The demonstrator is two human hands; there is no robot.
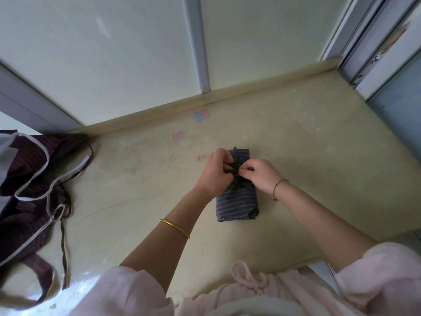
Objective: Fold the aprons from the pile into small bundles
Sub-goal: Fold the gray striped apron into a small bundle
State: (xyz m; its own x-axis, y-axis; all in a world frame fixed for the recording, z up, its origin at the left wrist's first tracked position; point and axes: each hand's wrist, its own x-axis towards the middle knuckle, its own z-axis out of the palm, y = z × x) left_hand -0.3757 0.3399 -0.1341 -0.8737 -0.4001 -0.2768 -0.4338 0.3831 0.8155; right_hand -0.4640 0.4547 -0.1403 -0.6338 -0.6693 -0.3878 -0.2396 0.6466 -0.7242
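on the beige counter [296, 137]: one grey striped bundle [237, 201]; left hand [215, 173] and right hand [262, 175] pinch its dark tie [235, 167]. one maroon apron pile [29, 190] at left.

left hand [215, 173]: fingers curled, fingertips pinched the dark tie [236, 170] | right hand [262, 176]: fingers curled, thumb and forefinger pinched the same tie just beside the left fingertips | forearms: bare, stretched forward, converging; wrists well apart, fingertips almost meeting
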